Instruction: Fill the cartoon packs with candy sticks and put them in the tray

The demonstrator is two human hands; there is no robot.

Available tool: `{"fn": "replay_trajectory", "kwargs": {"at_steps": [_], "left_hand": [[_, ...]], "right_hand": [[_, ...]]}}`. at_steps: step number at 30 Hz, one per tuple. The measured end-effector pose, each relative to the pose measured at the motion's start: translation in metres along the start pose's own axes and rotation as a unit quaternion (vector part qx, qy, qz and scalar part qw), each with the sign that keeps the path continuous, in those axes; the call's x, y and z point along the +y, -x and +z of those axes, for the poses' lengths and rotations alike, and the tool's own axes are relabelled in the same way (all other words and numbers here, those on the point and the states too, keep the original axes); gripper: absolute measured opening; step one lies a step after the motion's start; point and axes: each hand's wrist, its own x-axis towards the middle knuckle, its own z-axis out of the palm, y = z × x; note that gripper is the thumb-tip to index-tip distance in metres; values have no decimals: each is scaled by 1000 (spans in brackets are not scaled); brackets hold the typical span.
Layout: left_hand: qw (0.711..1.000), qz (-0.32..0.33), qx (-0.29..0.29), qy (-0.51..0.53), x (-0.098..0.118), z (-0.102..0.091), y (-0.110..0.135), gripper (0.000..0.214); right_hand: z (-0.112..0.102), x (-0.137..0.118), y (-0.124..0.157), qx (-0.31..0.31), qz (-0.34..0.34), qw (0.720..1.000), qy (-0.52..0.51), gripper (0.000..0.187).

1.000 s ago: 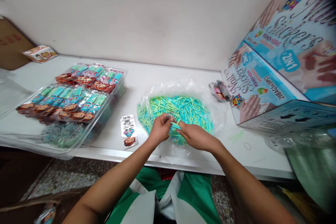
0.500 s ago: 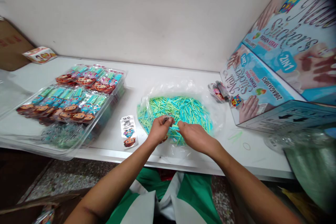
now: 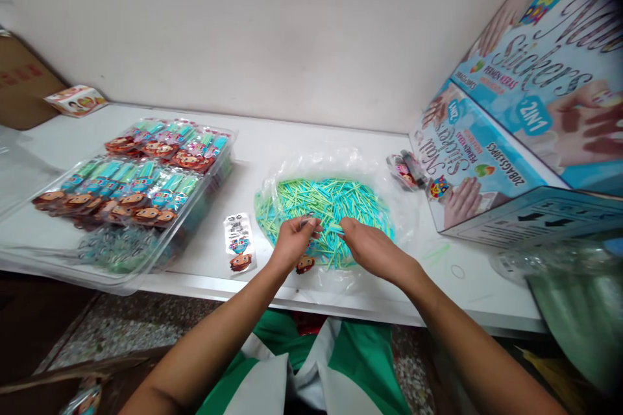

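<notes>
My left hand (image 3: 293, 241) is closed, pinching the top of a small printed packet (image 3: 305, 264) whose cartoon head hangs below the fingers. Between the fingertips of my right hand (image 3: 370, 248) are a few thin sticks (image 3: 337, 229), pale and blue, pointing left toward the packet. Both hands are over a clear plastic bag (image 3: 335, 165) spread open on the table. It bears a heap of thin green and blue sticks (image 3: 311, 198). A flat packet with a cartoon figure (image 3: 239, 243) lies left of the bag.
At left, a clear plastic tray (image 3: 168, 259) holds rows of filled packets (image 3: 139, 191). Large Nail Stickers boxes (image 3: 487, 149) stand at right, with a small bundle of packets (image 3: 406, 170) beside them. Loose green sticks (image 3: 437, 251) and a rubber band (image 3: 457, 271) lie near the front.
My right hand has moved slightly right, away from my left hand, with sticks now showing at its fingertips. More of the packet under my left hand shows.
</notes>
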Motion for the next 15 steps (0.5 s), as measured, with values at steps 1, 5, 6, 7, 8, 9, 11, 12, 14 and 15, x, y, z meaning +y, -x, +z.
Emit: {"fn": "replay_trajectory", "kwargs": {"at_steps": [1, 5, 6, 7, 8, 9, 11, 12, 14, 15], "left_hand": [[999, 20, 19, -23, -2, 2, 0, 32], [991, 83, 40, -98, -9, 9, 0, 24], [990, 86, 41, -106, -11, 11, 0, 23], [990, 85, 42, -107, -11, 12, 0, 23], [991, 78, 43, -99, -11, 13, -1, 22], [994, 65, 42, -82, -11, 13, -2, 23], [999, 21, 28, -30, -9, 12, -2, 25], [1000, -5, 15, -3, -8, 11, -2, 26], [998, -48, -17, 36, -7, 10, 0, 30], [996, -61, -32, 48, -6, 10, 2, 31]], "right_hand": [[0, -4, -2, -1, 18, 999, 45, 10], [2, -21, -9, 0, 49, 991, 124, 18], [3, -22, -10, 4, 46, 992, 120, 18], [4, -22, -11, 11, 46, 993, 104, 16], [6, -19, -11, 21, 47, 996, 73, 14], [7, -15, -12, 35, 50, 998, 19, 10], [9, -6, -12, 68, 61, 980, -174, 14], [11, -2, -12, 82, 64, 947, -303, 22], [13, 2, -13, 85, 67, 829, -548, 34], [14, 3, -13, 73, 70, 763, -638, 37]]}}
